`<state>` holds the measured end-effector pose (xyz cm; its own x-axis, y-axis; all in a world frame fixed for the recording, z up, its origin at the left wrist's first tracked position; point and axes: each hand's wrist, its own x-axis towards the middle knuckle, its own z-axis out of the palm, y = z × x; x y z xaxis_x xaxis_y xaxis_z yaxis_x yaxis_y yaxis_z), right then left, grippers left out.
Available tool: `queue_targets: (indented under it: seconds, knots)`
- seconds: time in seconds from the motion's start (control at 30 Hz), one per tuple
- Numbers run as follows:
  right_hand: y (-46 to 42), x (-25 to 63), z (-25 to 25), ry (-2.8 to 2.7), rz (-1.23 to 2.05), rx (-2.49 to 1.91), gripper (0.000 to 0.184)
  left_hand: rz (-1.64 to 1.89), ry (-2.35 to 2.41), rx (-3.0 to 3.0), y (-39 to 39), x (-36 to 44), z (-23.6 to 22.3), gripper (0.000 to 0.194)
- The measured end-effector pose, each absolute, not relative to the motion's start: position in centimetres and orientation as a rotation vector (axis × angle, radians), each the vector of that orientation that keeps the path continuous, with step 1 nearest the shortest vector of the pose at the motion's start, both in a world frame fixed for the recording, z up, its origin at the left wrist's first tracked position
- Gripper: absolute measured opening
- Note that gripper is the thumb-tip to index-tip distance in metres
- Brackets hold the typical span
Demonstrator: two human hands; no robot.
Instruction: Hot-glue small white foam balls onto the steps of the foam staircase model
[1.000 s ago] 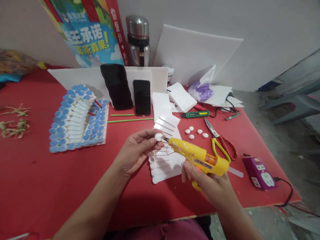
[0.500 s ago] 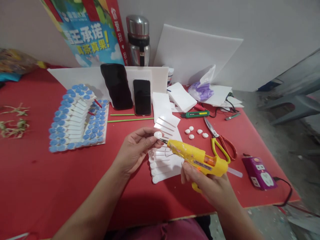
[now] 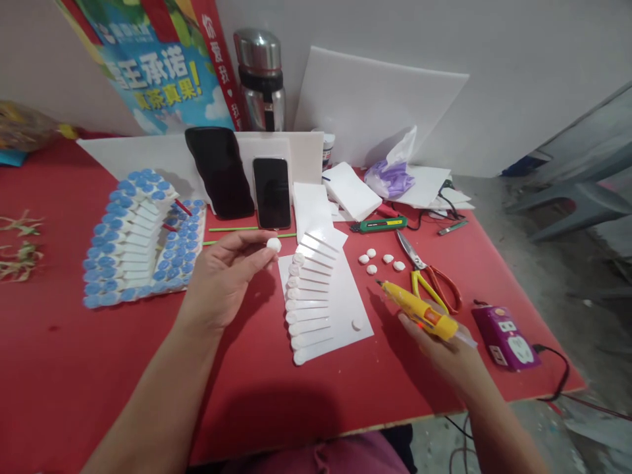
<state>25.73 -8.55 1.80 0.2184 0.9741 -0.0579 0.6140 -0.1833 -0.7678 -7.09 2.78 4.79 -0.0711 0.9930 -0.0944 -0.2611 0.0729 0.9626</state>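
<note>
Between the thumb and fingers of my left hand (image 3: 230, 273) is a small white round piece (image 3: 273, 245), held above the table. My right hand (image 3: 442, 339) grips a yellow glue gun (image 3: 417, 309), its nozzle pointing left and a clear glue stick poking out of the back. Between the hands lies a fan of white strips (image 3: 311, 306) on a white sheet (image 3: 348, 296), with round white pieces along the left ends. One loose white piece (image 3: 357, 324) rests on that sheet. Several more white pieces (image 3: 388, 259) lie on the red table near the scissors.
Scissors (image 3: 427, 270) and a green cutter (image 3: 380, 224) lie on the right, by a purple power box (image 3: 508, 339) with a cord. A blue-and-white stepped model (image 3: 133, 240) stands left. Two phones (image 3: 272, 194) lean on a white board (image 3: 306, 155); a steel flask (image 3: 259, 79) stands behind.
My hands have moved apart. The left went left with the white piece; the glue gun swung right, away from it. The strips on the sheet now show fully.
</note>
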Motion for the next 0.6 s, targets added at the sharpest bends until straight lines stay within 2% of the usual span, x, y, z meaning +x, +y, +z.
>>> queue_targets:
  seconds: [0.17, 0.27, 0.43, 0.6]
  knots:
    - [-8.6, 26.2, 0.1, -1.534, 0.731, -1.870, 0.021, 1.212, 1.205, 1.276, 4.2, -6.4, 4.9, 0.023]
    - [-8.3, 26.1, -0.4, -1.530, 0.719, -1.911, 0.024, 1.178, 1.222, 1.488, 5.2, -6.2, 4.5, 0.022]
    - [-8.1, 26.0, 0.2, -1.497, 0.733, -1.971, 0.036, 1.081, 1.225, 1.745, 5.9, -6.2, 4.2, 0.021]
    - [-8.7, 27.2, 1.4, -1.466, 0.821, -1.996, 0.058, 1.007, 1.243, 1.938, 5.8, -6.2, 5.0, 0.018]
